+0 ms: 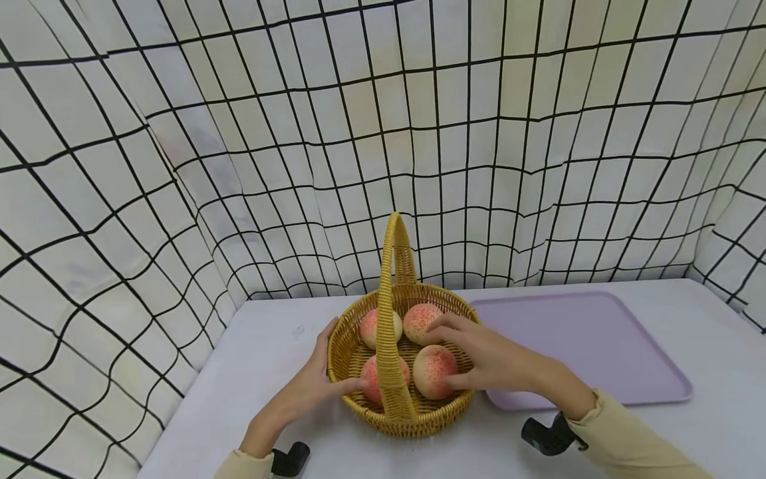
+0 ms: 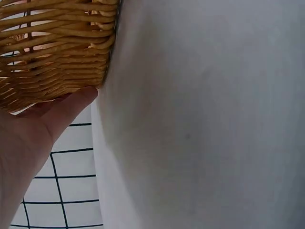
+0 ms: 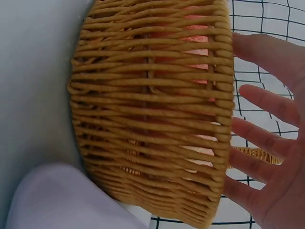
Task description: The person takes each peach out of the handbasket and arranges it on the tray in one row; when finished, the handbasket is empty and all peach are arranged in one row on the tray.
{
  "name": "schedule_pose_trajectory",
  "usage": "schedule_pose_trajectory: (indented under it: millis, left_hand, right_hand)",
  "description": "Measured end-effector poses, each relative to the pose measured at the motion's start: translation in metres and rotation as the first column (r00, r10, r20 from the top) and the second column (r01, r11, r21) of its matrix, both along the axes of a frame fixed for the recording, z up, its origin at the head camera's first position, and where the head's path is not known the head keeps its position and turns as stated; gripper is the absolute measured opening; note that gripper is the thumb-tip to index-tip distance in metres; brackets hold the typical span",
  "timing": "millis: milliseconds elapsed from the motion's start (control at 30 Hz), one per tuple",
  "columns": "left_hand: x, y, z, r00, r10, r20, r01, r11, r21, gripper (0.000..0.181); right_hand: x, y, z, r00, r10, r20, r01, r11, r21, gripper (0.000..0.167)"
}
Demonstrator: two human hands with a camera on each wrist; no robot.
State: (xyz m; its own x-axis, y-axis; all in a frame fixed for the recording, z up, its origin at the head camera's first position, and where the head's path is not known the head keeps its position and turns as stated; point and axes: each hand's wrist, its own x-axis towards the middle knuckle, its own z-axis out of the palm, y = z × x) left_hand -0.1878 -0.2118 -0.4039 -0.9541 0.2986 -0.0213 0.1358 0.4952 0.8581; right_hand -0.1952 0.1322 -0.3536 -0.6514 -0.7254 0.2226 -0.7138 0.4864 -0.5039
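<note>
A yellow wicker basket [image 1: 419,426] with a tall arched handle stands on the table and holds several pink-and-cream peaches. My left hand [image 1: 305,389] holds its left side, thumb over the rim by the front-left peach [image 1: 370,382] and fingers along the outer wall. In the left wrist view, a finger of the left hand [image 2: 28,136] lies against the woven wall [image 2: 57,52]. My right hand [image 1: 497,359] reaches over the right rim with spread fingers. Its thumb is at the front-right peach [image 1: 433,372], its fingertips by the back-right peach [image 1: 421,320]. The handle partly hides the left peaches.
A flat lilac tray [image 1: 574,346] lies on the white table [image 1: 251,346], right of the basket, partly behind the right forearm. Black netting [image 1: 467,120] over white sheeting stands behind the table and along its sides. Dark wrist devices are strapped below both hands.
</note>
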Motion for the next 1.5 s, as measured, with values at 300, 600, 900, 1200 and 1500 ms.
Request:
schedule_pose_trajectory:
  millis: [300,600,900,1200,1500]
  left_hand:
    - [-0.006,-0.002,-0.001,0.997,-0.077,-0.003,0.077,0.996,0.035,0.127]
    - [-0.011,0.003,0.003,0.995,-0.099,0.015,0.098,0.995,0.026,0.128]
    - [-0.012,0.004,0.002,0.995,-0.086,0.041,0.085,0.996,0.035,0.129]
    - [-0.009,0.0,0.002,0.997,-0.071,0.042,0.07,0.997,0.038,0.129]
    - [-0.004,-0.001,0.001,0.997,-0.046,0.067,0.043,0.998,0.046,0.128]
  right_hand:
    - [-0.01,-0.013,-0.01,0.997,0.06,0.057,-0.064,0.996,0.07,0.039]
    - [-0.016,-0.015,-0.013,0.997,0.045,0.064,-0.051,0.994,0.095,0.048]
    - [-0.014,-0.009,-0.013,0.998,-0.001,0.059,0.003,0.999,-0.04,0.051]
    - [-0.003,0.034,0.021,0.993,-0.069,0.095,0.092,0.958,-0.27,0.059]
    - [-0.005,0.09,0.031,0.977,-0.211,0.012,0.204,0.925,-0.32,0.061]
